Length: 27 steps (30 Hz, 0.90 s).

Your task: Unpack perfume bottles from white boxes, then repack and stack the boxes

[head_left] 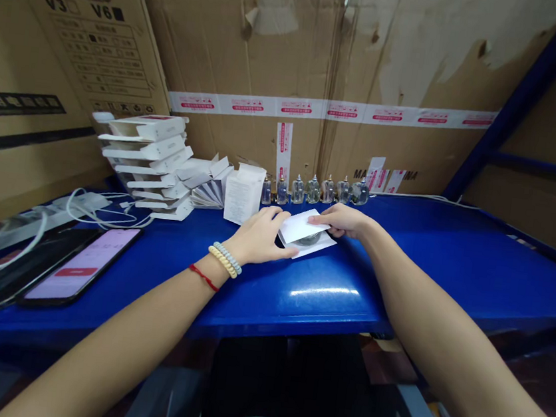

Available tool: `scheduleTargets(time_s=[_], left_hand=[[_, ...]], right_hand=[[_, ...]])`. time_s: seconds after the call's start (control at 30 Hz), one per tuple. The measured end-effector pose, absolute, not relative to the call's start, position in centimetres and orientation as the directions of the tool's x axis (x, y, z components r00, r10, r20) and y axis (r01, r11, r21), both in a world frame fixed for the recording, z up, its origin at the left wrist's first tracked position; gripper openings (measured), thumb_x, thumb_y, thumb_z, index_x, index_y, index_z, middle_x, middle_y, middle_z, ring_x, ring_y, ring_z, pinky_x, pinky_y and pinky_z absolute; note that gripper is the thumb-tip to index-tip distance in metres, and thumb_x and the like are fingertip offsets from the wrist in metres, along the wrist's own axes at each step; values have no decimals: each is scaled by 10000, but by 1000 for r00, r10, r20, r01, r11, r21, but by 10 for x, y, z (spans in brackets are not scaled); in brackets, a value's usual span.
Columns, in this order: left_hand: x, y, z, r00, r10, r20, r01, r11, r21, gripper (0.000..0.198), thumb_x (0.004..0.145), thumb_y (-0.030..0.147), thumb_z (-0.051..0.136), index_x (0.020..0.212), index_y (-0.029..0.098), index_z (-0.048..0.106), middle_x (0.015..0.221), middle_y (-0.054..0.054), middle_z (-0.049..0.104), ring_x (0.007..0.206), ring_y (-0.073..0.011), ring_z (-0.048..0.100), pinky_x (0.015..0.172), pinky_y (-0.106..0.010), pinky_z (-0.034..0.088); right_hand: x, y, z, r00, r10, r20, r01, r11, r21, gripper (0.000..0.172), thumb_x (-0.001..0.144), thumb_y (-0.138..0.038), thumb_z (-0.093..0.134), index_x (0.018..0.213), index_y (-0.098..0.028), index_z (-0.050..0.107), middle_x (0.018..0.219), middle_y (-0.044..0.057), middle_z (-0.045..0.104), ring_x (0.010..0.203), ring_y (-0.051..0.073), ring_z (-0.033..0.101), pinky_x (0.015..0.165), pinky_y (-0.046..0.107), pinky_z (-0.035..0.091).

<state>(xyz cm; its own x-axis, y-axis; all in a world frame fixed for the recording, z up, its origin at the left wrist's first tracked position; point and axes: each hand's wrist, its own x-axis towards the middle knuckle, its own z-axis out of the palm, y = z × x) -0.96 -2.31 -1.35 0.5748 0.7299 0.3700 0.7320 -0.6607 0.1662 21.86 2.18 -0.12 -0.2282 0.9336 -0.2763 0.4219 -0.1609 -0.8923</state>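
A folded white card (305, 225) lies at the middle of the blue table, held between both hands. Part of a round, clear glass object (310, 239) shows between its two flaps; the rest is covered. My left hand (261, 235) grips the card's left side, thumb along the near edge and fingers over the far edge. With thumb on top and fingers curled below, my right hand (343, 220) pinches the upper flap at its right end. Just behind the hands stand several small glass bottles (327, 191) in a row.
Left of the bottles are an upright white box (243, 193) and a tall stack of open white cartons (156, 154). A phone (83, 267) and white cables (39, 235) lie at the left. Large cardboard sheets (256, 45) wall the back; a blue post (516, 102) rises at the right.
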Motion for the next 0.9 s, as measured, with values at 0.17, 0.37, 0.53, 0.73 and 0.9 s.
scheduleTargets(time_s=[0.17, 0.37, 0.53, 0.73, 0.9], left_hand=[[-12, -13, -20, 528, 803, 278, 710, -597, 375, 496, 839, 493, 551, 1193, 146, 568, 1159, -134, 641, 1063, -284, 606, 915, -422, 479], [-12, -8, -19, 370, 872, 321, 721, -487, 492, 334, 922, 405, 408, 796, 171, 610, 749, -44, 674, 712, -195, 611, 689, -311, 442], [-10, -7, -17, 285, 906, 312, 751, -413, 515, 321, 909, 317, 404, 695, 165, 589, 710, -60, 679, 693, -196, 615, 649, -287, 423], [-6, -11, -14, 261, 910, 323, 784, -395, 479, 299, 893, 256, 428, 683, 154, 614, 704, -73, 685, 682, -198, 621, 638, -284, 407], [-8, -11, -12, 251, 912, 325, 782, -389, 488, 202, 830, 195, 470, 718, 151, 632, 671, -48, 669, 647, -183, 605, 628, -280, 420]], right_hand=[[214, 24, -4, -154, 971, -185, 456, -97, -885, 454, 731, -502, 770, 575, -159, 517, 462, -26, 392, 417, 52, 322, 355, 196, 209], [214, 21, 5, -218, 960, -177, 95, -160, -983, 428, 762, -553, 696, 688, -145, 589, 576, 23, 517, 476, 76, 402, 391, 209, 254], [206, 16, 5, -287, 953, 93, 34, 108, -994, 438, 456, -130, 841, 832, -138, 618, 597, -32, 558, 519, 68, 453, 485, 210, 314], [175, -4, 8, -294, 891, 347, 378, 442, -814, 267, 581, -210, 727, 818, -147, 619, 692, -12, 591, 623, 106, 509, 623, 261, 400], [159, -24, 10, -377, 822, 427, 609, 567, -554, 491, 611, -178, 691, 1084, -142, 566, 791, 5, 630, 703, 140, 559, 687, 266, 414]])
